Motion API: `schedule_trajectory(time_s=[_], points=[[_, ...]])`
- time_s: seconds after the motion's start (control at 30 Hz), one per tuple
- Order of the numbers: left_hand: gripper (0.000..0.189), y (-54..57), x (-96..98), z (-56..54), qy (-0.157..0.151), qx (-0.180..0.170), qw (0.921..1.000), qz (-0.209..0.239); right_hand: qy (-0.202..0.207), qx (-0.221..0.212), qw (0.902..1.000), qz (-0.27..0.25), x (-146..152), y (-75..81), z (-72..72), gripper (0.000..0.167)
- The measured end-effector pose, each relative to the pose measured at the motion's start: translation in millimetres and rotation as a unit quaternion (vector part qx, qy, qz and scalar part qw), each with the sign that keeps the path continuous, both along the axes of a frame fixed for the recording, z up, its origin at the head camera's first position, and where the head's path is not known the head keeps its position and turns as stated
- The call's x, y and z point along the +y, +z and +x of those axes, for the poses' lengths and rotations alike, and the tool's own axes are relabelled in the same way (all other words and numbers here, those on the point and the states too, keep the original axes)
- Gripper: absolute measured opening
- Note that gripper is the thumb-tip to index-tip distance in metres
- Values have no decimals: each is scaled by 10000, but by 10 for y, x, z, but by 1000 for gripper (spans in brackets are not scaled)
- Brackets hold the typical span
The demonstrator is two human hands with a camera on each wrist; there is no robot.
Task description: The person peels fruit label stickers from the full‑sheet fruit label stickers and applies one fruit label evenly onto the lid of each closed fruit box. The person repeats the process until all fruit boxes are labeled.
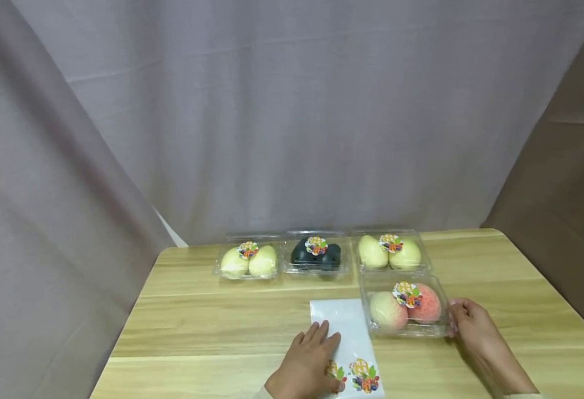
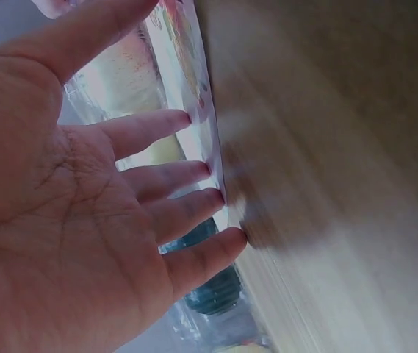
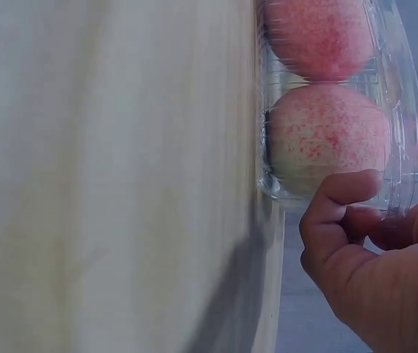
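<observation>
In the head view, a clear plastic clamshell box (image 1: 406, 333) holds two peach-like fruits, one pale with a pink blush (image 1: 387, 313) and one pinker (image 1: 428, 307). A colourful fruit sticker (image 1: 407, 295) is on its lid. My right hand (image 1: 477, 330) pinches the box's right edge; the right wrist view shows curled fingers (image 3: 333, 213) at the rim. My left hand (image 1: 304, 363) lies palm down, fingers spread, on a white sticker sheet (image 1: 339, 313). Fruit stickers (image 1: 364, 377) show near the sheet's front end, partly covered by that hand.
Three more stickered clamshell boxes line the table's back: pale green fruits (image 1: 263, 261) at left, dark fruits (image 1: 302, 255) in the middle, pale green fruits (image 1: 372, 254) at right, just behind the peach box. A grey curtain (image 1: 292, 122) hangs behind the wooden table (image 1: 197, 327).
</observation>
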State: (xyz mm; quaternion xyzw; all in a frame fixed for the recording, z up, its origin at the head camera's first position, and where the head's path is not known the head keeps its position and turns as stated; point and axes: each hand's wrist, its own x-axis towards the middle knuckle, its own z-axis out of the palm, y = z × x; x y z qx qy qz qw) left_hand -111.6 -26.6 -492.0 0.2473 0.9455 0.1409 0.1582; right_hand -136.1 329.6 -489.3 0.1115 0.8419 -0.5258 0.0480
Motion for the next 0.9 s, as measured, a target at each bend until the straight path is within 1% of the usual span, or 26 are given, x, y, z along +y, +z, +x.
schedule_trajectory(time_s=[0.2,0.33,0.47,0.63,0.67,0.7,0.73,0.77,0.83,0.9], points=[[91,1,45,-14,-45,4,10000,-10,68,173,9998,18,74,1,-114,47],[91,-4,85,-35,-41,35,10000,15,26,189,9998,-72,92,-16,-154,46],[91,-3,106,-87,-9,137,9999,51,2,137,9996,-233,86,-13,-193,47],[89,4,49,-181,129,209,9995,207,-7,53,9998,-203,58,-24,-244,51],[89,3,36,-198,152,222,9993,258,-44,102,9999,-109,54,-30,-247,53],[88,5,24,-212,158,257,9991,304,-77,175,9998,94,52,-28,-240,55],[88,14,13,-223,159,295,9988,356,-101,297,9990,333,46,-22,-224,56],[86,27,2,-230,145,363,9984,398,-149,534,9965,631,36,-11,-205,56],[83,59,-26,-238,126,567,9969,537,-257,1073,9869,1180,-10,49,-144,55],[79,119,-64,-247,153,815,9941,697,-298,1652,9706,1723,-93,154,-71,51]])
